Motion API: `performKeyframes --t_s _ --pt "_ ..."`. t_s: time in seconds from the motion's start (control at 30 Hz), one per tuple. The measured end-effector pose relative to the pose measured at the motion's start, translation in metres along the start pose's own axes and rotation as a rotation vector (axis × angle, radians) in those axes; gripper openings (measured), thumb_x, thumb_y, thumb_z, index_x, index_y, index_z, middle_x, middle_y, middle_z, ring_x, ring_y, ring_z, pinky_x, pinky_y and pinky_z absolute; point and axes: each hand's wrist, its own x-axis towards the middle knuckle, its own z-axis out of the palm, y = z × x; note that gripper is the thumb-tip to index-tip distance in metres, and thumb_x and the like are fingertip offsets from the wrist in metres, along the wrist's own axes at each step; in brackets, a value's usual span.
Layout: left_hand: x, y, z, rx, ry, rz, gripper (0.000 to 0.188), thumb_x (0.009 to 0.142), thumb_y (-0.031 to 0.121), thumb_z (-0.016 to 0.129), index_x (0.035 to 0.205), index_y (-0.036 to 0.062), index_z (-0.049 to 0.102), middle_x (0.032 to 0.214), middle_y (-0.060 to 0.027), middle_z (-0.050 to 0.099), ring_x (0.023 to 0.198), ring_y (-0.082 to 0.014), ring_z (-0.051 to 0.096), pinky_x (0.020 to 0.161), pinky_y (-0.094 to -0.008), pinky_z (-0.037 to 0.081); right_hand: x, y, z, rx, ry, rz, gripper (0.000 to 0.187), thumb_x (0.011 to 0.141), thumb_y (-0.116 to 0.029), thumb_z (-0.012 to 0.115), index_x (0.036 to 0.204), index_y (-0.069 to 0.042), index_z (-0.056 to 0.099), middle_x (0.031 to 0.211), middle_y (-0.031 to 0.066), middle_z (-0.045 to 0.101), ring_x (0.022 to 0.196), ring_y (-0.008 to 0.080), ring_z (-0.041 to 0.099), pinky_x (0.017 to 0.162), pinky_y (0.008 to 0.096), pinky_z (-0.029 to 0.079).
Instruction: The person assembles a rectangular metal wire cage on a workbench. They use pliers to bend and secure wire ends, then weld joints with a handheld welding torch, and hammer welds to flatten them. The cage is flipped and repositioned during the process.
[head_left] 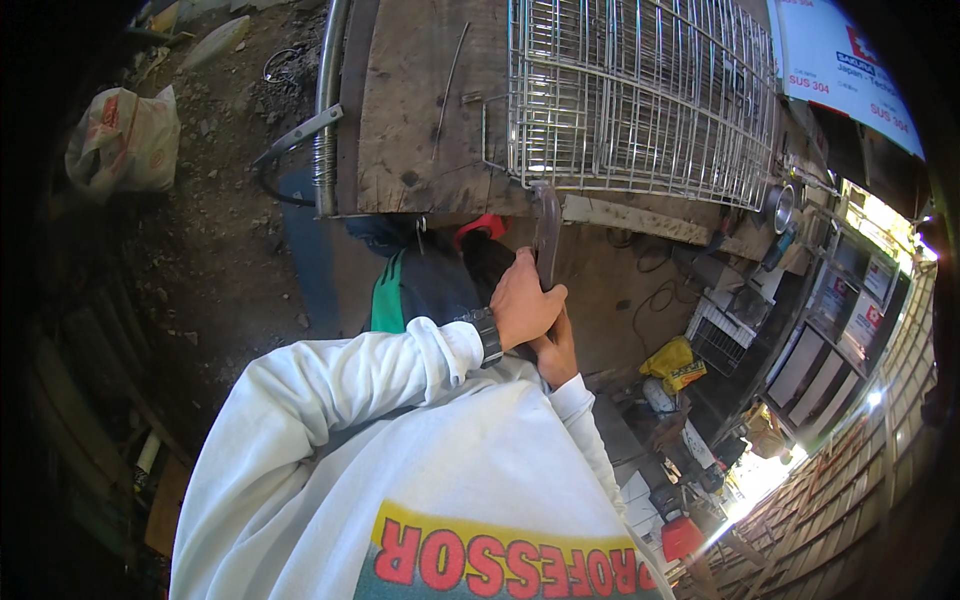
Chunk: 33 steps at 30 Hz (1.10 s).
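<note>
My left hand (525,302), with a dark watch on its wrist, is closed round the lower end of a hand tool (547,235). This tool has a curved, dark brown grip and looks like pliers; its upper end meets the near edge of a silvery wire rack (640,100). Directly below, my right hand (558,352) presses against the left one with its fingers bent. Most of its grip is hidden behind the left hand, so what it holds cannot be made out. The rack lies on a worn wooden table (410,120), several wire grids seeming to overlap.
A metal tube with a spring (325,150) runs along the table's left edge. A thin rod (450,90) lies on the wood. Below the table's near edge is a red object (480,228). A yellow bag (673,365) lies at right, a white plastic bag (125,140) at far left.
</note>
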Motion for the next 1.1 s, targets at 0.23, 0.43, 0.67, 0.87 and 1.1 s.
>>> performKeyframes --t_s 0.23,0.43,0.67,0.87,1.1 --pt "0.006 -0.007 0.003 0.066 0.017 0.022 0.049 0.082 0.02 0.071 0.112 -0.0104 0.048 0.107 -0.0342 0.063 0.106 -0.0489 0.063 0.091 -0.0516 0.05 0.011 0.002 -0.002 0.039 -0.053 0.092 0.064 0.091 -0.02 0.074 0.146 -0.004 0.045 0.144 0.0131 0.052 0.136 0.0261 0.047 0.115 0.0368 0.035" --pt "0.005 -0.002 0.003 0.063 0.026 -0.02 0.048 0.084 0.023 0.071 0.112 -0.0085 0.048 0.1 -0.0311 0.068 0.099 -0.0486 0.066 0.089 -0.0516 0.052 0.015 -0.01 0.001 -0.031 -0.041 0.032 0.066 0.091 -0.03 0.074 0.144 -0.002 0.048 0.143 0.0153 0.055 0.136 0.0279 0.049 0.114 0.0379 0.036" --pt "0.002 0.001 -0.001 0.094 0.03 -0.07 0.044 0.085 0.026 0.069 0.114 -0.0031 0.052 0.098 -0.0282 0.071 0.098 -0.0474 0.068 0.089 -0.051 0.053 0.013 -0.006 0.005 -0.17 -0.05 0.097 0.068 0.09 -0.044 0.071 0.139 0.001 0.055 0.136 0.0208 0.063 0.129 0.0313 0.059 0.107 0.0388 0.044" --pt "0.004 -0.009 0.004 0.11 0.092 -0.009 0.04 0.085 0.025 0.068 0.107 -0.0055 0.055 0.096 -0.0309 0.07 0.095 -0.0496 0.068 0.088 -0.0528 0.053 0.012 -0.028 0.021 -0.249 0.059 0.139 0.065 0.086 -0.041 0.072 0.134 0.001 0.059 0.119 0.0213 0.072 0.113 0.0311 0.069 0.095 0.039 0.051" --pt "0.003 -0.006 0.003 0.084 0.088 -0.041 0.04 0.087 0.03 0.068 0.105 -0.0039 0.058 0.097 -0.0293 0.071 0.097 -0.0483 0.067 0.087 -0.0526 0.052 0.011 -0.021 0.016 -0.284 0.051 0.091 0.062 0.084 -0.034 0.076 0.132 0.003 0.061 0.117 0.0186 0.073 0.105 0.027 0.07 0.092 0.0369 0.052"
